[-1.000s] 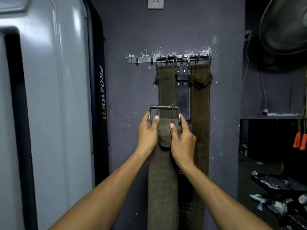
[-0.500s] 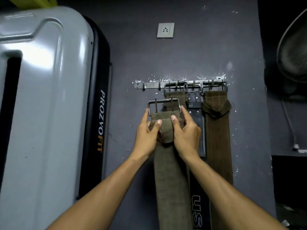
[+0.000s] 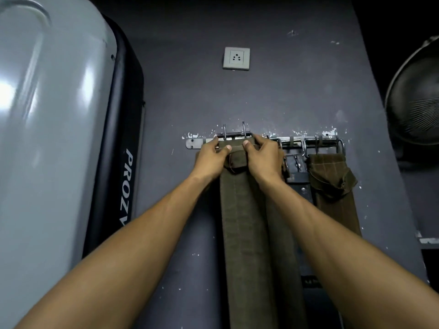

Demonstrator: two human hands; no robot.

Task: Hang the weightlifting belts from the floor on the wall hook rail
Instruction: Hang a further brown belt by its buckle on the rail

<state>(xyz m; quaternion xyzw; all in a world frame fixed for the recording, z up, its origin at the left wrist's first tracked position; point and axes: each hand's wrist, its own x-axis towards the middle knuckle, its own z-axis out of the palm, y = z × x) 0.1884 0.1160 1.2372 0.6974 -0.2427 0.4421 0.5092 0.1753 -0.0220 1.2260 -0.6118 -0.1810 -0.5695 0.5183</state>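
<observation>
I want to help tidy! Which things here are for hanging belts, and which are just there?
For the job: olive belt held by left hand and right hand; hook rail; brown belt; black belt.
Just there: wall socket; fan; grey machine.

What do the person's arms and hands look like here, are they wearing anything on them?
Both arms are bare as far as the frame shows: no sleeves, gloves, watch or bands. The left hand and right hand show no rings, and the fingernails are short and unpainted. The forearms are lean, with no visible markings.
</observation>
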